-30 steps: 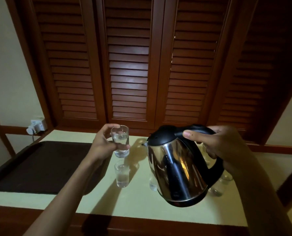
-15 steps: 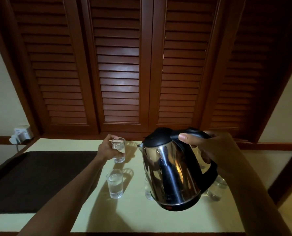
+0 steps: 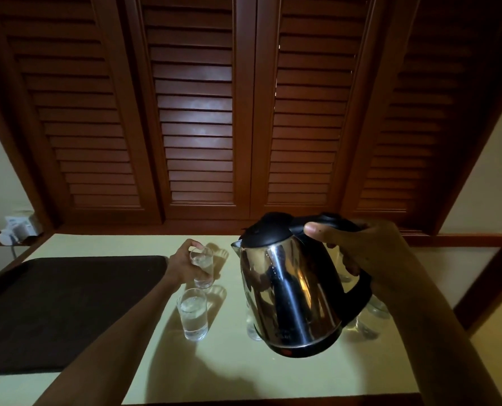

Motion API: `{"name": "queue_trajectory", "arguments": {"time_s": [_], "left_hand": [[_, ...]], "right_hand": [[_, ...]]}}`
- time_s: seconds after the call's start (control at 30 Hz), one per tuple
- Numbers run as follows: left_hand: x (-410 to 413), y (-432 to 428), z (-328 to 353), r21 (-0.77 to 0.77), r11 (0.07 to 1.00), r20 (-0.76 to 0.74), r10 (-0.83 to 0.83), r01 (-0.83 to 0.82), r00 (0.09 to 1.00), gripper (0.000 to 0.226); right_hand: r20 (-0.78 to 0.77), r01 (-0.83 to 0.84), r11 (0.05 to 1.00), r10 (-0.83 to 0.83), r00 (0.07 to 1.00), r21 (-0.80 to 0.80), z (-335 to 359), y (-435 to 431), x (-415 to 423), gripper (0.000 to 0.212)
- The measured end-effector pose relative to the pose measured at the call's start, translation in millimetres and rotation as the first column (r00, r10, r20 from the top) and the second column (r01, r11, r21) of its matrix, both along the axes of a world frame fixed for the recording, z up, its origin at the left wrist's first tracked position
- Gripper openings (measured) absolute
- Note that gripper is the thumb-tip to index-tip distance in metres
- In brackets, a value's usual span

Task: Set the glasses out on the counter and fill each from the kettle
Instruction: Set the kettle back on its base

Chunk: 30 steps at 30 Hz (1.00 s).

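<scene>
- The room is looking dim overall, with the dark brown louvred wooden shutters (image 3: 197, 112) sinking into near-black towards the top corners.
- A faint pale patch is glowing on the centre slats, suggesting light coming from behind the camera.
- The pale yellow-green counter top (image 3: 273, 370) is catching the most light.
- Soft, long shadows are falling from the small clear glass tumbler (image 3: 192, 313) and from both forearms.
- The shiny stainless-steel kettle with a black lid (image 3: 295, 291) is showing streaky reflections and a warm orange glint.
- Wide-angle distortion is splaying the shutter frames outwards at the edges.
- Glasses behind the kettle are reading murky and indistinct.
</scene>
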<state>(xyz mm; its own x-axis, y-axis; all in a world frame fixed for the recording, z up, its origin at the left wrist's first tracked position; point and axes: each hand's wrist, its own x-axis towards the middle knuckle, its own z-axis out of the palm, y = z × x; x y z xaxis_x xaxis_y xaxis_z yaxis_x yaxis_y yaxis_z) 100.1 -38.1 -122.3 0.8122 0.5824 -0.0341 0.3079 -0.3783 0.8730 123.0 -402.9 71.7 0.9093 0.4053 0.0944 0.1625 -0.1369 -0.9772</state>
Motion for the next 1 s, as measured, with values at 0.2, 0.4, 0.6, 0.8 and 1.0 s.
{"name": "queue_trajectory", "arguments": {"time_s": [0.2,0.4,0.6,0.8,1.0], "left_hand": [[-1,13,1,0.054,0.991,-0.102,-0.115,0.121,0.988,0.101],[-15,11,115,0.285,0.953,-0.010,-0.102,0.101,0.995,0.100],[-9,-56,244,0.454,0.864,0.285,-0.374,0.219,0.883,0.027],[42,-73,277,0.541,0.789,0.093,-0.400,0.291,0.912,0.038],[99,-54,262,0.559,0.792,0.089,-0.353,0.247,0.931,0.044]], "right_hand": [[-0.004,-0.012,1.000,0.012,1.000,0.020,2,5,4,0.019],[0.009,-0.049,0.997,0.049,0.999,0.057,11,17,24,0.047],[0.052,-0.075,0.994,0.071,0.996,0.078,24,47,72,0.058],[0.082,-0.039,0.982,0.024,0.996,0.185,30,84,131,0.056],[0.047,-0.059,0.982,0.051,0.998,0.181,10,120,202,0.047]]}}
